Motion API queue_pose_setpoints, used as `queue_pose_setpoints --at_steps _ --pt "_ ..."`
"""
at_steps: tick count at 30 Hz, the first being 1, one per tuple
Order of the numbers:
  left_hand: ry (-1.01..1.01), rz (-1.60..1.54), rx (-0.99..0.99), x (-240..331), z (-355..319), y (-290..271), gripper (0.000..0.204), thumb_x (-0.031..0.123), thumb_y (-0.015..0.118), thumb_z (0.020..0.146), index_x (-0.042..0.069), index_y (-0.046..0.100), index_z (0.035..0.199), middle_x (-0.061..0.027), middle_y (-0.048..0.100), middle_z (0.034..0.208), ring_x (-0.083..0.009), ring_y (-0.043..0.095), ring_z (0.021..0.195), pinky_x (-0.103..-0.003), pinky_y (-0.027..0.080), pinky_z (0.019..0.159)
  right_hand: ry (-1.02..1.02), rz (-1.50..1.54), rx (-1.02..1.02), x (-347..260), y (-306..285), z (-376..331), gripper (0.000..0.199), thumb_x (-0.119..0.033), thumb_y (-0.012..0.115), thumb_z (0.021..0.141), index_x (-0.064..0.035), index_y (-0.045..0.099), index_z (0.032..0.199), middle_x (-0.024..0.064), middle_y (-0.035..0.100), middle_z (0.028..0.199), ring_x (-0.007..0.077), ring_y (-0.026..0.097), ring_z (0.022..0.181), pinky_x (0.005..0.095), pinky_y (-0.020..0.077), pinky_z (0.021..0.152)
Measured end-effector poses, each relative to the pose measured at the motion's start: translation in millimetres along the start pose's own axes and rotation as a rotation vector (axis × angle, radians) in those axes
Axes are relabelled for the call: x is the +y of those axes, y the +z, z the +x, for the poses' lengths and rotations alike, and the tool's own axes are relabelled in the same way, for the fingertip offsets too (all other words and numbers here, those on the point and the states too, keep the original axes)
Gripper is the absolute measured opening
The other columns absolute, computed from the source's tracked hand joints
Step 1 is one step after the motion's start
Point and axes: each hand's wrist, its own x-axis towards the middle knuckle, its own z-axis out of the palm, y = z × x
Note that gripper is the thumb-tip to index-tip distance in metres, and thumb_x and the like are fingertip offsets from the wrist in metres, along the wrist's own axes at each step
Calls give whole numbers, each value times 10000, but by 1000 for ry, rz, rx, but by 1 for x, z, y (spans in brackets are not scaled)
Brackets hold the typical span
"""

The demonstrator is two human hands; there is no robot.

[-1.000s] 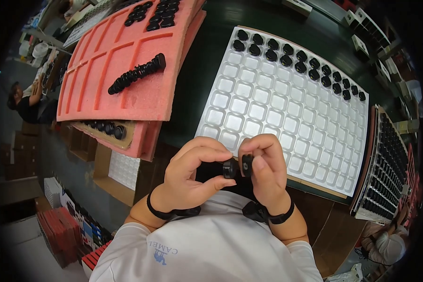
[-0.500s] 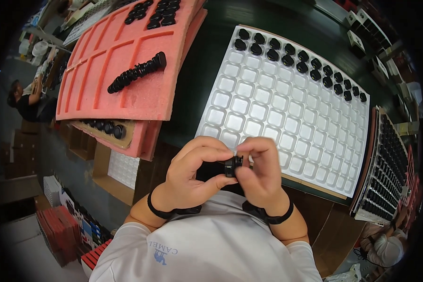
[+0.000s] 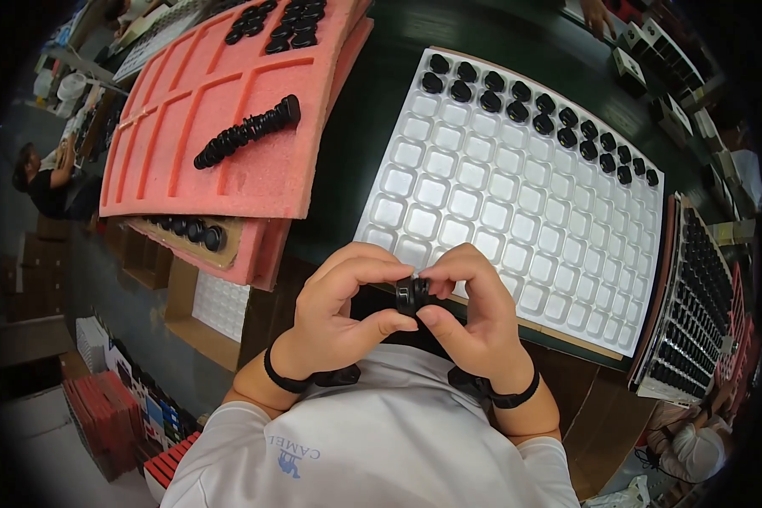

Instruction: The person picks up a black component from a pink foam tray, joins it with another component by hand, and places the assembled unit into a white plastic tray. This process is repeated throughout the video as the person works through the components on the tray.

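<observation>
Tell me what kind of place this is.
Likely a factory assembly bench: a white compartment tray partly filled with small black parts, pink foam trays holding more, and both hands gripping one.

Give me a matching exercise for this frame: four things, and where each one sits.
Things:
1. small black part
2. row of black parts
3. white compartment tray
4. black wristbands

Places:
A. on both wrists
B. lying on the pink foam tray
C. pinched between the left hand and right hand
D. on the dark table, beyond the hands

Pairs: 1-C, 2-B, 3-D, 4-A
</observation>
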Motion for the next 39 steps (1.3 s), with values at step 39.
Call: queue_pose_setpoints --at_steps 39 --pt "-132 204 -107 -28 18 -8 277 -10 666 759 -15 592 1026 -145 589 1009 -253 587 909 -315 473 810 260 -1533 483 66 -335 7 293 -155 659 817 -37 562 1068 90 591 902 204 571 748 302 461 704"
